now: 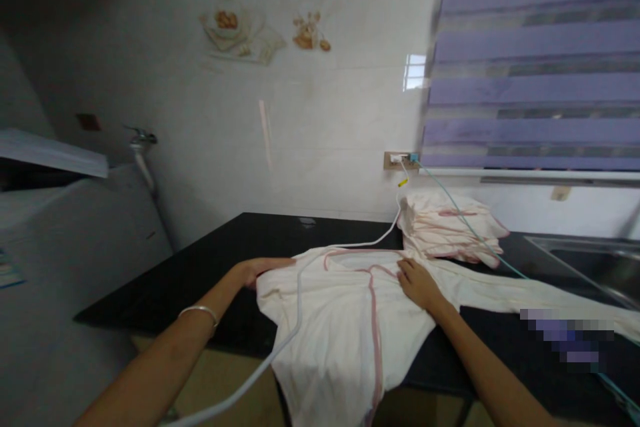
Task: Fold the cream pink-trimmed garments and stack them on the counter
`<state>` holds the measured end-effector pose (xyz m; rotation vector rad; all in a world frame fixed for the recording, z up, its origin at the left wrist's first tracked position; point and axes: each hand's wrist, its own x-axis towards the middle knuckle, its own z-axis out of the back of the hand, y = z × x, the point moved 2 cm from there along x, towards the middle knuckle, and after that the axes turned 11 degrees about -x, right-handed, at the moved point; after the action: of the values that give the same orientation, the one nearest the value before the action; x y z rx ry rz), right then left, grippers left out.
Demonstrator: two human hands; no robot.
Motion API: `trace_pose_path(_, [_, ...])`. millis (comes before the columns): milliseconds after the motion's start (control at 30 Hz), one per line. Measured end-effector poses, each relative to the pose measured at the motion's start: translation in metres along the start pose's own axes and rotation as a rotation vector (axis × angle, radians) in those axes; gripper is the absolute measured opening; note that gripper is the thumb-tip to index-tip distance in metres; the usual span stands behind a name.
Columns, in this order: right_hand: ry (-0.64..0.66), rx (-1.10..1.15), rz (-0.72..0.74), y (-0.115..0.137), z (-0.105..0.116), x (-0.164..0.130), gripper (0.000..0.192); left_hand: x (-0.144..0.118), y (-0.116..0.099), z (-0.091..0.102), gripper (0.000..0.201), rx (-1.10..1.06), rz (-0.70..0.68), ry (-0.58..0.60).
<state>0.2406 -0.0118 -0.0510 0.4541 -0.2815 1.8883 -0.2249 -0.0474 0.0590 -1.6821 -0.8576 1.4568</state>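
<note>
One cream garment with pink trim (345, 320) lies spread on the dark surface (200, 260), its lower part hanging over the front edge; the left hand (257, 271) lies open and flat at the garment's left shoulder edge, while the right hand (417, 283) presses open, palm down, near its collar. A white cable (300, 293) runs from the wall socket (400, 160) across the garment and down off the surface between the two hands. Just behind the right hand sits one stack of folded garments (450, 227), crossed by a teal cable (465, 220), with one sink (595, 267) to the right and one tap (143, 140) on the wall to the left.
</note>
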Motion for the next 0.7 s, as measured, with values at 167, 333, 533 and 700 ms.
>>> trace_pose_path(167, [-0.018,-0.008,0.007,-0.004,-0.002,0.0,0.038,-0.003,-0.002,0.011,0.041,-0.084,-0.124,0.077])
trace_pose_path(333, [-0.013,-0.033,-0.009,-0.005,-0.004,0.0,0.04,0.003,-0.012,0.019,0.048,-0.15,-0.319,0.076])
trace_pose_path(533, [0.006,-0.039,-0.012,-0.006,-0.001,-0.002,0.042,0.005,-0.036,0.027,0.045,0.171,-0.33,-0.071])
trace_pose_path(700, [0.011,-0.045,-0.032,-0.008,0.0,-0.002,0.042,-0.005,-0.064,0.035,0.041,0.232,-0.414,-0.231])
